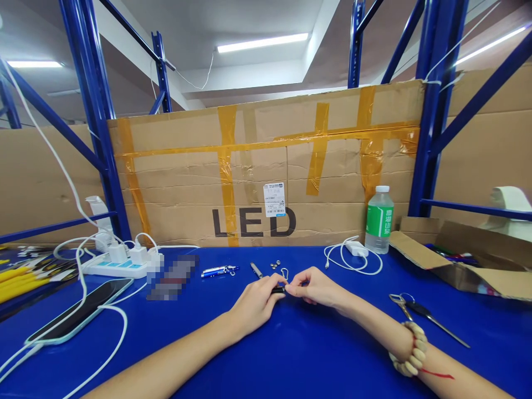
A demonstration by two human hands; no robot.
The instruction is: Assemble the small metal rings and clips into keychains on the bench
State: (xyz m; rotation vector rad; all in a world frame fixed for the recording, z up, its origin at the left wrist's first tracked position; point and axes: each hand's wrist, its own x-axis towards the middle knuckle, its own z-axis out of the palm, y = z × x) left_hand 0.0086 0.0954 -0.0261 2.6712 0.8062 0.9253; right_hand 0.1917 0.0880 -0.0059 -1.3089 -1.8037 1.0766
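My left hand [258,302] is closed around a small black tube [279,289], held low over the blue table. At the tube's right end, my right hand [316,288] has its thumb and fingers pinched together; whatever lies between them is hidden. A metal clip [285,272] shows just behind the fingertips. Beyond my left hand lies a slim silver-grey cylinder [256,270], and several small button cells [275,264] rest beside it. Farther left is a blue pen-shaped keychain light [219,271] with a metal clip on its end.
A phone [78,310], white cables and a power strip [120,266] occupy the left. On the right are a coiled white cable with an adapter [356,248], a bottle [379,220], keys [428,313] and an open carton [457,266]. Cardboard [187,194] walls the back.
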